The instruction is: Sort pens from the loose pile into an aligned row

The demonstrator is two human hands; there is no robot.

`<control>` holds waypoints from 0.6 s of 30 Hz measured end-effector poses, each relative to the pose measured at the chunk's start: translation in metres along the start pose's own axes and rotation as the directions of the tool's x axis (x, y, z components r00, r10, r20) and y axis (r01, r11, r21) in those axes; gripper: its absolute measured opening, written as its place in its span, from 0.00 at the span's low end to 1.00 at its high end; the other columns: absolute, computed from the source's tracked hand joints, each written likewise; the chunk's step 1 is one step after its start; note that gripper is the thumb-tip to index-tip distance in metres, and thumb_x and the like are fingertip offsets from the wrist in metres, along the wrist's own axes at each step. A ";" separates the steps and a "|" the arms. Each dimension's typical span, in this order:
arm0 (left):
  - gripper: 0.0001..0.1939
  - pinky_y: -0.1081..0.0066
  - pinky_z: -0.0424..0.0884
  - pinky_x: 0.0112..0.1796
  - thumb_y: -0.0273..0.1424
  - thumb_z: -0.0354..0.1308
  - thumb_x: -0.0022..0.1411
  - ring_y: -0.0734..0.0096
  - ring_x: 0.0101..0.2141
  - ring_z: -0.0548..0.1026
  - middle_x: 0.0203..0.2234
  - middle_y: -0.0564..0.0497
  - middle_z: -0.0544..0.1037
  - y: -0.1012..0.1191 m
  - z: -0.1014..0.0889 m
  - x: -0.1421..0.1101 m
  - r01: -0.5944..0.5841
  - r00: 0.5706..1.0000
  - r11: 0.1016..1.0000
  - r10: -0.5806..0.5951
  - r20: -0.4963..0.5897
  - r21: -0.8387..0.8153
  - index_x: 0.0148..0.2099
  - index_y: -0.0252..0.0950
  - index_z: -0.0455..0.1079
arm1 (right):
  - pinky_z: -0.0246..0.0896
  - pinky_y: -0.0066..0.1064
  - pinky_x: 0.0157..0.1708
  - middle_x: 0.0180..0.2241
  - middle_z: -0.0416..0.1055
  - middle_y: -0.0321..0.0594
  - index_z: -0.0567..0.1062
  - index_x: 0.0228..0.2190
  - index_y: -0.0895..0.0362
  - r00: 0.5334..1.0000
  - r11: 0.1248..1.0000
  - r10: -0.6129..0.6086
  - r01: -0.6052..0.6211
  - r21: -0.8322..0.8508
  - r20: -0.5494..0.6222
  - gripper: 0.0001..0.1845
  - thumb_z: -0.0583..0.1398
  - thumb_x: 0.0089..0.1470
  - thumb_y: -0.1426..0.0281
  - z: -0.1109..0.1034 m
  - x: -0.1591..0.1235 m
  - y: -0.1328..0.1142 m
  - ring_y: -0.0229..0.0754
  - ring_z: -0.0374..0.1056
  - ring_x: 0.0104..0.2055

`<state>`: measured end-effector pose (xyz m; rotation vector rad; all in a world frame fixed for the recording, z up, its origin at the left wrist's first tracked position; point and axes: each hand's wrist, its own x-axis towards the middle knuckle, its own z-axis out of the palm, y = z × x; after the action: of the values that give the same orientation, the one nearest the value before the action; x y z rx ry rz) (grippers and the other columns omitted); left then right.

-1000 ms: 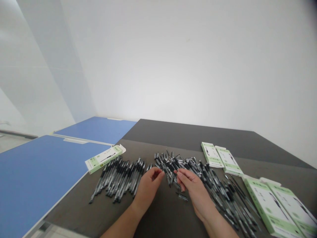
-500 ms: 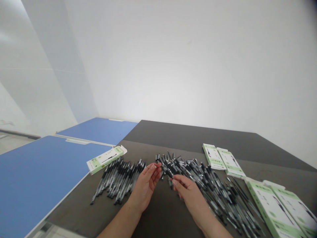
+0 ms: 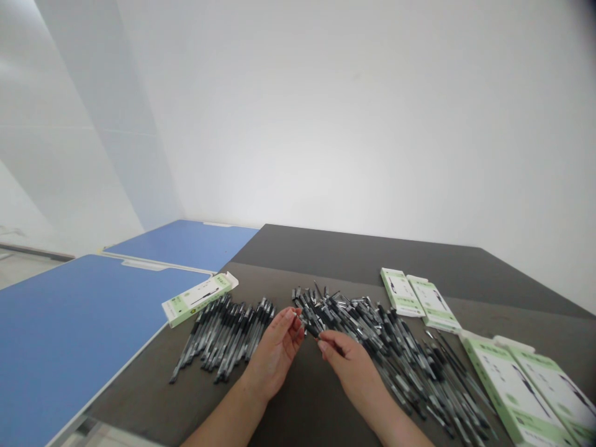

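Well, room: dark-brown tabletop (image 3: 307, 403) between forearms (image 3: 228, 410), blue tabletop (image 3: 93, 329) beyond its left edge.
Slim black plastic pen (image 3: 310, 328): slants far-left to near-right, tip end unclear.
Pinching it between them: left hand (image 3: 276, 351), right hand (image 3: 348, 360).

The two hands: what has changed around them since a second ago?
The left hand has turned so that its palm shows. The right hand has shifted slightly left and nearer the wearer. Whether either took or released something is too small to tell. The left-side pens and green-and-white boxes stayed put.
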<state>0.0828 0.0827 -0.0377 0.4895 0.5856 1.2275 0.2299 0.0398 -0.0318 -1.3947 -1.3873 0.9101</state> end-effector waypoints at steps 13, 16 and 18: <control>0.10 0.77 0.66 0.36 0.34 0.65 0.48 0.78 0.30 0.70 0.28 0.54 0.75 -0.001 0.005 -0.004 -0.114 0.993 0.938 0.121 0.000 0.329 0.33 0.33 0.73 | 0.56 0.30 0.30 0.22 0.67 0.36 0.77 0.28 0.56 0.999 0.999 -0.017 0.015 0.047 0.037 0.14 0.57 0.50 0.60 -0.001 -0.002 0.000 0.39 0.62 0.27; 0.11 0.74 0.66 0.38 0.34 0.64 0.49 0.74 0.33 0.71 0.31 0.50 0.76 0.000 0.006 -0.005 -0.129 0.991 0.924 0.136 0.005 0.359 0.34 0.33 0.74 | 0.43 0.25 0.18 0.18 0.56 0.30 0.75 0.32 0.58 0.970 0.946 0.103 -0.165 0.280 0.221 0.19 0.52 0.55 0.57 0.002 -0.006 -0.001 0.32 0.49 0.19; 0.12 0.72 0.66 0.40 0.35 0.64 0.49 0.71 0.35 0.72 0.33 0.48 0.77 0.001 0.006 -0.006 -0.124 0.991 0.919 0.131 0.007 0.373 0.35 0.33 0.75 | 0.39 0.23 0.17 0.19 0.55 0.28 0.73 0.38 0.58 0.959 0.900 0.149 -0.233 0.369 0.243 0.19 0.56 0.52 0.57 0.005 -0.007 -0.001 0.31 0.46 0.19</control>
<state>0.0849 0.0770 -0.0318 0.8491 0.8202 1.2485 0.2240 0.0338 -0.0332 -1.1599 -1.1423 1.4175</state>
